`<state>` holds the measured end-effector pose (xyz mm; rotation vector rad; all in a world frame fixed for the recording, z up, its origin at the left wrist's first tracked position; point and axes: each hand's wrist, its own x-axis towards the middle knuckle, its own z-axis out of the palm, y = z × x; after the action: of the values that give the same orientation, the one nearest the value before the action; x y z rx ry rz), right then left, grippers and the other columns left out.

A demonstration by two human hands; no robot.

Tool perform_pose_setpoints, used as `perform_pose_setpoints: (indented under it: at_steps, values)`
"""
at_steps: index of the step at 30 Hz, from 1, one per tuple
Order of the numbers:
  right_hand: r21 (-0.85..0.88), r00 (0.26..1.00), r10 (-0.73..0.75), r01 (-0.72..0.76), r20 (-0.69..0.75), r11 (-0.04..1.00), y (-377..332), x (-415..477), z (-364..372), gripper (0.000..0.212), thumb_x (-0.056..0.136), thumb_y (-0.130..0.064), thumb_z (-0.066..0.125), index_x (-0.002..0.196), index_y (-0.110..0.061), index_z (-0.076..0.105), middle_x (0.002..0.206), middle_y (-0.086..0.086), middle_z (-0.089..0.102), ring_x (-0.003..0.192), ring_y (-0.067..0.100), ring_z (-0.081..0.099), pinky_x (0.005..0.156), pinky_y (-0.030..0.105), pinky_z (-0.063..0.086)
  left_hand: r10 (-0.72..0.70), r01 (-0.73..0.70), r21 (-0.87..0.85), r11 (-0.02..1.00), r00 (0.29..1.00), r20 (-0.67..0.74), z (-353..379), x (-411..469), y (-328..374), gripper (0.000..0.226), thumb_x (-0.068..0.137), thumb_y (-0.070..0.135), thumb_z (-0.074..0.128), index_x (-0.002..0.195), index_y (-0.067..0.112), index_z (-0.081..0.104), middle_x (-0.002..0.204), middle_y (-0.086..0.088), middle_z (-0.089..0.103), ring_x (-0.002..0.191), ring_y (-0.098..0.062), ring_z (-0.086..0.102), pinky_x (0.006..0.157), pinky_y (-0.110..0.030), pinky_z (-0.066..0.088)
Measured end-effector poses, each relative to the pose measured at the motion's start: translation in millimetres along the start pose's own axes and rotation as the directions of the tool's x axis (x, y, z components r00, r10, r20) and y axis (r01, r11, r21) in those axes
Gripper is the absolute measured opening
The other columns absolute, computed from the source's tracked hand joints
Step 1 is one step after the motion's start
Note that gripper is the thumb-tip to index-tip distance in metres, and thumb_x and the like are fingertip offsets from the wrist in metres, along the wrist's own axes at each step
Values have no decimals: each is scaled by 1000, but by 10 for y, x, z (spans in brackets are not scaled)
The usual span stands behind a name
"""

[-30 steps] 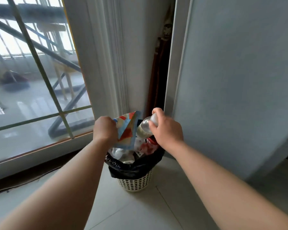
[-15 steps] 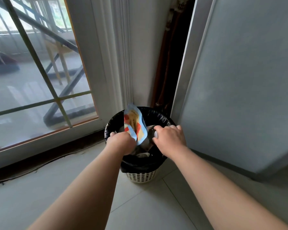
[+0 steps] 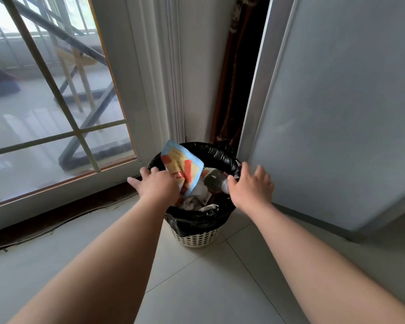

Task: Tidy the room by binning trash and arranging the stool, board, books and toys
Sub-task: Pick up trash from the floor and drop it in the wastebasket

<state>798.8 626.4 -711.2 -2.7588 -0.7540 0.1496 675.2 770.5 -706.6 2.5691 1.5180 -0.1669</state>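
A white perforated bin (image 3: 198, 238) lined with a black bag (image 3: 211, 150) stands on the floor in the corner. A blue, orange and yellow snack packet (image 3: 181, 166) sticks up out of its left side. A clear plastic bottle (image 3: 215, 182) lies on the trash at its right. My left hand (image 3: 156, 183) hovers over the bin's left rim with fingers spread, just in front of the packet. My right hand (image 3: 251, 185) is over the right rim, fingers apart, beside the bottle's neck. Neither hand holds anything.
A glass door with a white frame (image 3: 140, 90) fills the left. A grey panel (image 3: 337, 101) leans at the right, close to the bin. Dark wooden poles (image 3: 230, 78) stand in the gap behind. The floor is pale tile (image 3: 208, 288).
Both hands have let go: the packet and the bottle now rest in the bin, and the fingers have spread open above the rim. The view has come closer and lower.
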Motion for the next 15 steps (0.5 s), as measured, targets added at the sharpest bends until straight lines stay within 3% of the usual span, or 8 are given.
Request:
perform_pose_setpoints:
  at_steps: [3, 7, 9, 10, 12, 13, 15]
  values:
    - [234, 970, 138, -184, 200, 955, -17, -65, 13, 44, 95, -36, 41, 125, -4, 39, 129, 20, 52, 115, 36, 53, 82, 36, 41, -140, 139, -175, 975, 990, 6, -73, -29, -123, 35, 88, 15, 53, 122, 9, 57, 140, -8, 32, 126, -34, 30, 96, -52, 38]
    - [279, 950, 135, -216, 282, 936, -74, -117, 84, 36, 93, -11, 46, 126, -2, 35, 124, 19, 55, 101, 32, 55, 68, 30, 36, -160, 164, -292, 942, 986, 38, 88, -71, -157, 46, 88, 0, 50, 133, 0, 42, 139, -19, 25, 112, -40, 53, 88, -43, 51]
    - [289, 953, 137, -216, 271, 933, -95, -91, 114, 39, 93, -8, 46, 129, -2, 34, 126, 18, 54, 102, 32, 55, 69, 29, 35, -150, 136, -252, 958, 988, -34, 157, -68, -132, 76, 84, 1, 57, 147, 15, 18, 152, -18, 6, 132, -43, 34, 101, -52, 40]
    - [288, 954, 133, -211, 269, 934, -108, -62, 133, 41, 93, -8, 47, 131, -1, 33, 127, 18, 53, 107, 33, 55, 70, 29, 36, -90, 76, -154, 985, 992, -91, 167, -51, -132, 89, 83, 5, 59, 150, 26, 4, 157, -15, -7, 142, -44, 15, 110, -59, 25]
    - [276, 956, 123, -199, 268, 940, -133, -8, 162, 48, 92, -8, 47, 136, -1, 31, 130, 18, 52, 113, 34, 55, 72, 28, 37, 186, -176, 97, 979, 978, -96, 192, 37, -139, 93, 84, 9, 55, 152, 34, -5, 161, -6, -8, 147, -35, -11, 112, -64, -7]
    - [275, 957, 123, -197, 264, 941, -146, 13, 169, 49, 92, -7, 47, 137, -1, 30, 131, 19, 51, 114, 35, 54, 73, 29, 37, 296, -290, 172, 941, 955, -10, 207, 109, -140, 88, 85, 12, 52, 152, 32, -1, 161, -2, 5, 148, -31, -6, 112, -63, -11]
    - [266, 961, 122, -189, 249, 945, -167, 62, 180, 48, 91, -6, 46, 136, -1, 31, 131, 19, 51, 114, 35, 54, 75, 30, 38, 311, -348, 188, 919, 929, 201, 191, 205, -128, 77, 89, 19, 47, 153, 25, 5, 155, 1, 30, 145, -27, 23, 118, -55, 6]
